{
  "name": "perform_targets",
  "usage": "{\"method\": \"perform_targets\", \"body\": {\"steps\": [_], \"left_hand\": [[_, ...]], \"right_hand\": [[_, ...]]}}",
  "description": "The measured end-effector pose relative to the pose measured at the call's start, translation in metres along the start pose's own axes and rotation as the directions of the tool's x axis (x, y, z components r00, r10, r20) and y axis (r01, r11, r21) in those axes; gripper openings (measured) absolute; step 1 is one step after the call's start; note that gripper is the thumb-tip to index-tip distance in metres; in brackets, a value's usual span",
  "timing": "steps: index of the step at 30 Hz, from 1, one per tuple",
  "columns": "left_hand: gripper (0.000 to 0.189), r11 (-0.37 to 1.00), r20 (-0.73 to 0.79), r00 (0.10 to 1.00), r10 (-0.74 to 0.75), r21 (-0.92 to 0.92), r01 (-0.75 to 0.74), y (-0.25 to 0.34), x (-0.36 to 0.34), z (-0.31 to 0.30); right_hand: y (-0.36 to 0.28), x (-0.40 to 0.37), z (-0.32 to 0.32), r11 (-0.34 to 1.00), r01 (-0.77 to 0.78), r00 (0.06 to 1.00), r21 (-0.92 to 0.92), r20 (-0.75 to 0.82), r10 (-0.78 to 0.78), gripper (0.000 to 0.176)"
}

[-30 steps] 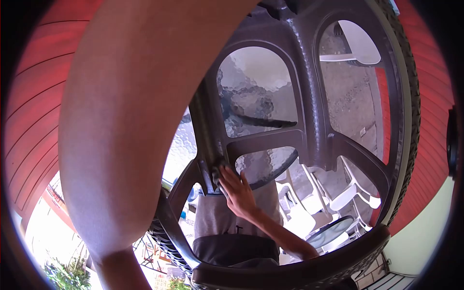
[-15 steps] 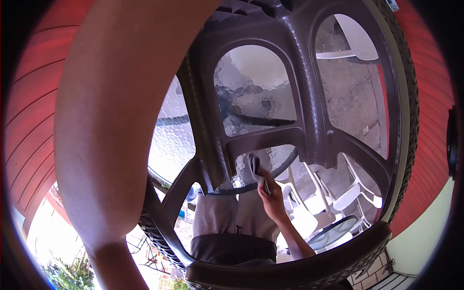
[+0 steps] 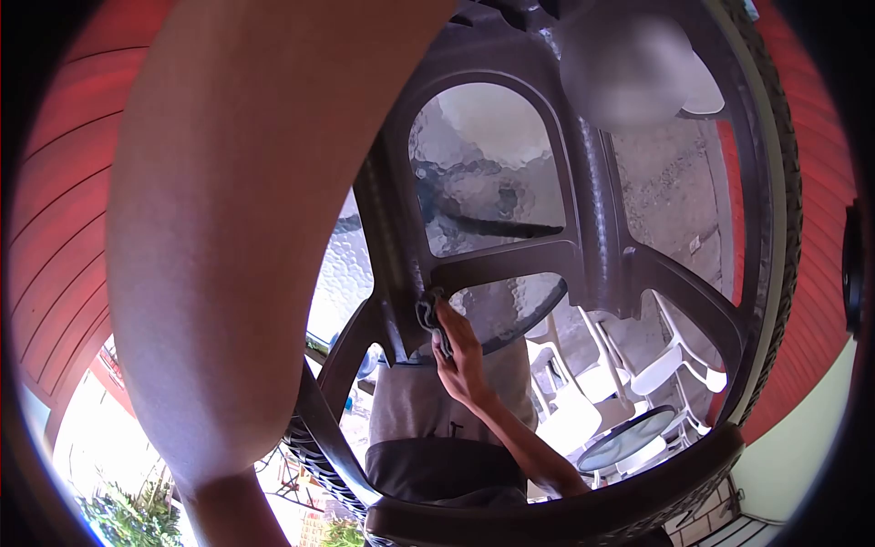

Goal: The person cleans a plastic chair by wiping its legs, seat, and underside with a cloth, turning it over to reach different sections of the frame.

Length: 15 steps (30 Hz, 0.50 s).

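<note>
My right hand point(image 3: 460, 356) is closed around a dark grey cloth point(image 3: 428, 314), which lies against a lower bar of the brown plastic chair frame point(image 3: 501, 259). My left arm point(image 3: 228, 237) is large and close along the left side, running out at the top edge; its hand is outside the view. The chair frame, with several rounded openings and a woven-pattern rim, fills the middle. Through the openings shows a textured glass tabletop point(image 3: 488, 137). A blurred pale shape point(image 3: 629, 68) covers the frame's upper right; I cannot make out what it is.
Beyond the frame at lower right stand several white plastic chairs point(image 3: 570, 415) near a round glass surface point(image 3: 629, 438). My grey trousers point(image 3: 410, 401) show below the frame. Red slatted surfaces curve along both sides. Green plants point(image 3: 137, 515) are at bottom left.
My right hand has moved left with the cloth, onto the frame bar. The chair frame has shifted slightly right in view. The blurred pale shape has appeared at upper right.
</note>
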<state>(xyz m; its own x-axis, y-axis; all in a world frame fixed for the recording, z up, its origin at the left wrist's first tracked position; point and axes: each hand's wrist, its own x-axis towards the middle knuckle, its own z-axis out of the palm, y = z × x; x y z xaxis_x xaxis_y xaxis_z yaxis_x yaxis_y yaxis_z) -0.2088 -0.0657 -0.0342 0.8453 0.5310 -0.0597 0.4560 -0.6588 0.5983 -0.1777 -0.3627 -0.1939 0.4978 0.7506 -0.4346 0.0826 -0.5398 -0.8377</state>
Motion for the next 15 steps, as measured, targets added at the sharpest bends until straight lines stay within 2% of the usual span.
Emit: {"method": "perform_targets", "body": {"steps": [6,8,9,12,15], "left_hand": [[0.037,1.000,0.003,1.000,0.012,-0.004,-0.012,0.000,0.007,0.002],[0.037,1.000,0.005,1.000,0.013,-0.002,-0.013,-0.001,0.009,0.001],[0.037,1.000,0.008,1.000,0.008,-0.002,-0.008,-0.001,0.009,0.002],[0.037,1.000,0.007,1.000,0.013,0.010,-0.013,-0.001,0.014,0.001],[0.038,1.000,0.008,1.000,0.010,0.015,-0.010,0.002,0.016,0.000]], "right_hand": [[0.007,-0.046,-0.011,0.972,-0.227,0.969,0.060,0.117,0.219,0.049],[0.010,-0.050,-0.009,0.970,-0.230,0.968,0.085,0.122,0.219,0.049],[0.009,-0.049,-0.008,0.968,-0.229,0.968,0.097,0.124,0.217,0.049],[0.003,-0.043,-0.003,1.000,-0.022,0.996,-0.007,0.089,0.023,0.058],[-0.006,-0.028,0.006,0.971,0.001,0.986,-0.240,0.162,0.039,0.066]]}}
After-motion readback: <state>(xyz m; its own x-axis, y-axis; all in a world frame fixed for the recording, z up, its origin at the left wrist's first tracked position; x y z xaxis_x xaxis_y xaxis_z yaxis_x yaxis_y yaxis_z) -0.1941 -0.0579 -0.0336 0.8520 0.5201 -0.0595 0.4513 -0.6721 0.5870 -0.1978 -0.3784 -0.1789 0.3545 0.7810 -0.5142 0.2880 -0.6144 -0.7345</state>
